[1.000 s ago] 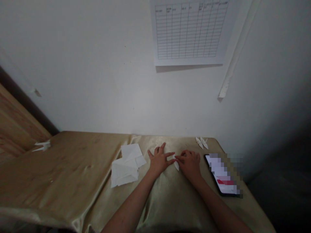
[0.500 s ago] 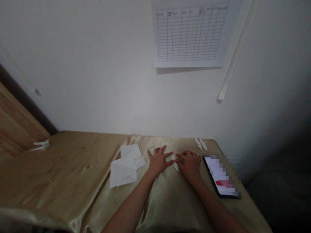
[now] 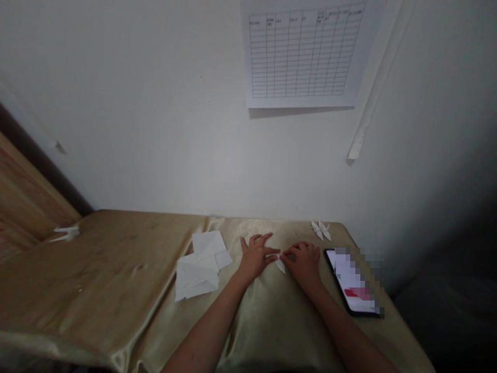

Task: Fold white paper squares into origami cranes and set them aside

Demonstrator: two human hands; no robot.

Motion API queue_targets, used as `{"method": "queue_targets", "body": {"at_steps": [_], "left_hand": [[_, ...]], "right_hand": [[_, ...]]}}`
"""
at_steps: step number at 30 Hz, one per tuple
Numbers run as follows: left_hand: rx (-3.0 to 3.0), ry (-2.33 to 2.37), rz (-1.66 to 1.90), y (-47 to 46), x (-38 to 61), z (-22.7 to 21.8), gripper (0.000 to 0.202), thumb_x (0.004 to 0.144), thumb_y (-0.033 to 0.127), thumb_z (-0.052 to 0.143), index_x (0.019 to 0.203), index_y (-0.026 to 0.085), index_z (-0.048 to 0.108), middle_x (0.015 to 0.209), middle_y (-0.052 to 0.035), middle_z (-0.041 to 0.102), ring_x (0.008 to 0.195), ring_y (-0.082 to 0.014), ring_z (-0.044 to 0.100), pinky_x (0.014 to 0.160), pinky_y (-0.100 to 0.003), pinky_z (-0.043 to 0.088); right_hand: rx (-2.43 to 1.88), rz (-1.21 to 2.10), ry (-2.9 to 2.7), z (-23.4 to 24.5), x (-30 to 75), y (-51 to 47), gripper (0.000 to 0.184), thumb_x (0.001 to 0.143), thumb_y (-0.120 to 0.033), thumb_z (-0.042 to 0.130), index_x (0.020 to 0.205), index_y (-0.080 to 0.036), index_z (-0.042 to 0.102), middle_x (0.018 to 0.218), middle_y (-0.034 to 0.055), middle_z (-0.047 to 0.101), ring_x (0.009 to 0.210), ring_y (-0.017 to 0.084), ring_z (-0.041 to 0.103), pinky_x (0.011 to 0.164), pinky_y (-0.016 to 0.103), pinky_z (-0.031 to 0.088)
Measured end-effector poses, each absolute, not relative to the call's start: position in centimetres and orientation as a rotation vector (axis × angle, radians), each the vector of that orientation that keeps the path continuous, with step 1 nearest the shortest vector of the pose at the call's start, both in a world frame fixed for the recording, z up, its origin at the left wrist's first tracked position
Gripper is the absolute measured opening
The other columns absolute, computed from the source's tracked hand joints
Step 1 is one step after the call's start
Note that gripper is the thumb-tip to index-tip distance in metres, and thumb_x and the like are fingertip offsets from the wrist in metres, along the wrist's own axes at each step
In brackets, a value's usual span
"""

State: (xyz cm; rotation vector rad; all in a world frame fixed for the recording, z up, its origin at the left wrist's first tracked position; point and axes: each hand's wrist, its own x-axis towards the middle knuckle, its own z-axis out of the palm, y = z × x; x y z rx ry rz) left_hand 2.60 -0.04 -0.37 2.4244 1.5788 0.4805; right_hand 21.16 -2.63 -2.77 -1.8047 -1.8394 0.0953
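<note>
2 hands (image 3: 254, 260) touch folded paper (image 3: 281, 267); wall chart (image 3: 303, 59): header writing illegible.

A gold cloth (image 3: 116, 269) spreads up to a white wall (image 3: 155, 129), which blocks the far side. The left hand (image 3: 257, 256) and right hand (image 3: 303, 259) almost meet at a small folded paper (image 3: 280, 266), so the way between their fingertips is narrow. Loose white sheets (image 3: 200, 277) lie left of the left hand; past them, a broad, mostly open stretch runs leftward. A phone (image 3: 351, 285) crowds the right side, with folded paper figures (image 3: 321, 230) beyond it near the wall. Nearer the person, open cloth lies between both forearms.
</note>
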Motion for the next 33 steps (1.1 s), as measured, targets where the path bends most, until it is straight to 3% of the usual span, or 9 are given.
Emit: {"method": "queue_targets", "body": {"at_steps": [10, 21, 26, 33], "left_hand": [[2.393, 1.626, 0.535, -0.2, 2.52, 0.27, 0.017, 0.085, 0.036, 0.082, 0.102, 0.039, 0.078, 0.158, 0.0055, 0.051, 0.145, -0.0337, 0.038, 0.119, -0.076, 0.007], [2.316, 1.597, 0.612, -0.07, 2.4, 0.22, 0.016, 0.083, 0.029, 0.083, 0.096, 0.029, 0.073, 0.156, 0.0016, 0.054, 0.143, -0.0311, 0.041, 0.119, -0.073, 0.013], [2.312, 1.566, 0.693, 0.15, 2.29, 0.07, 0.012, 0.081, 0.03, 0.085, 0.089, 0.03, 0.076, 0.154, 0.0031, 0.056, 0.142, -0.031, 0.041, 0.12, -0.072, 0.01], [2.306, 1.594, 0.756, 0.05, 2.34, 0.24, 0.007, 0.085, 0.027, 0.08, 0.088, 0.033, 0.079, 0.152, 0.0047, 0.058, 0.143, -0.0299, 0.041, 0.123, -0.07, 0.008]], "right_hand": [[-1.725, 0.144, -1.894, -2.65, 21.22, -2.33, 0.012, 0.09, -0.038, 0.072, 0.089, -0.032, 0.082, 0.109, 0.0062, 0.071, 0.115, 0.028, 0.051, 0.107, 0.047, 0.029], [-1.584, 0.226, -1.949, -3.1, 21.33, -1.96, 0.013, 0.089, -0.031, 0.074, 0.096, -0.035, 0.083, 0.107, 0.005, 0.072, 0.112, 0.025, 0.054, 0.104, 0.04, 0.036], [-1.556, 0.206, -1.964, -3.19, 21.25, -1.91, 0.01, 0.089, -0.034, 0.074, 0.094, -0.035, 0.083, 0.106, 0.005, 0.072, 0.112, 0.025, 0.055, 0.103, 0.04, 0.037], [-1.509, 0.196, -1.877, -2.59, 21.57, -1.89, 0.011, 0.087, -0.026, 0.072, 0.086, -0.029, 0.083, 0.102, 0.0056, 0.072, 0.111, 0.025, 0.054, 0.106, 0.042, 0.036]]}}
